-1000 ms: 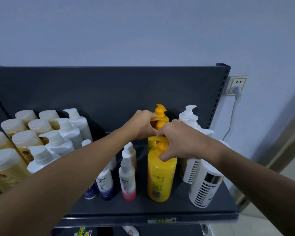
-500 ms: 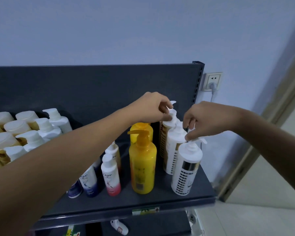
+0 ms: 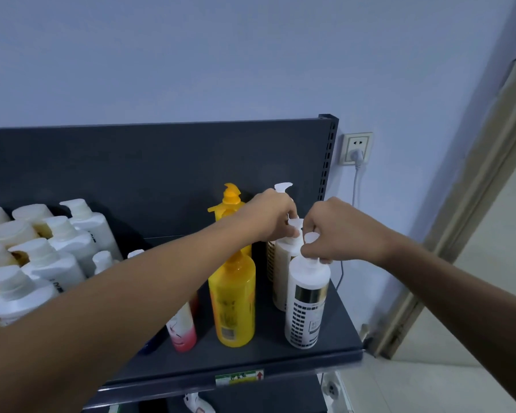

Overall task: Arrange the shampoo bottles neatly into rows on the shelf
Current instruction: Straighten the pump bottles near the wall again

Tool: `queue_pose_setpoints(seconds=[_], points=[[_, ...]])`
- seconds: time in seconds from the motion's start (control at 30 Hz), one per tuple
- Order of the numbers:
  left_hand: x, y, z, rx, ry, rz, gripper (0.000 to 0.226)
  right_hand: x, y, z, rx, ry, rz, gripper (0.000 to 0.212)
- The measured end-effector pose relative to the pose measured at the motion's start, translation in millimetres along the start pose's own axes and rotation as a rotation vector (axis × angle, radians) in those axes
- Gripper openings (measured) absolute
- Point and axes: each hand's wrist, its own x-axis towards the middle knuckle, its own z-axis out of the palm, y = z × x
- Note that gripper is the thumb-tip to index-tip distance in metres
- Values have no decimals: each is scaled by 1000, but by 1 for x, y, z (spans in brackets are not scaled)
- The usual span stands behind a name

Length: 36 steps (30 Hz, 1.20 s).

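On the dark grey shelf, three white pump bottles stand in a line at the right end. My right hand pinches the pump head of the front white bottle, which has a gold band and black grid label. My left hand grips the pump of the middle white bottle behind it. The rear white bottle shows only its pump. Two yellow pump bottles stand left of them, one in front and one behind.
Small Dove bottles, one with a pink base, stand partly hidden under my left forearm. White and cream-capped bottles fill the shelf's left side. A wall socket with a plugged cable and a door frame lie to the right.
Both hands left the yellow bottles and moved right onto the white pump bottles. Since half a second ago, my left hand dropped from the rear pump to the middle one.
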Motion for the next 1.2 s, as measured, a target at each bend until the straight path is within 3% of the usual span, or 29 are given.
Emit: queue_pose_setpoints(seconds=[0.17,0.47,0.8,0.97,1.2], points=[[0,-5,1,-28,11,17,22,0,-9,1,54,37,39,16],[0,-15,6,-93,27,56,27,2,-16,6,96,95,110,23],[4,-16,6,-119,22,95,25,1,-18,-2,148,-4,150,28],[6,-22,-2,-149,-40,91,37,4,-14,-12,97,-117,142,54],[28,-46,-18,-140,181,-90,20,37,21,-26,40,120,144,19]])
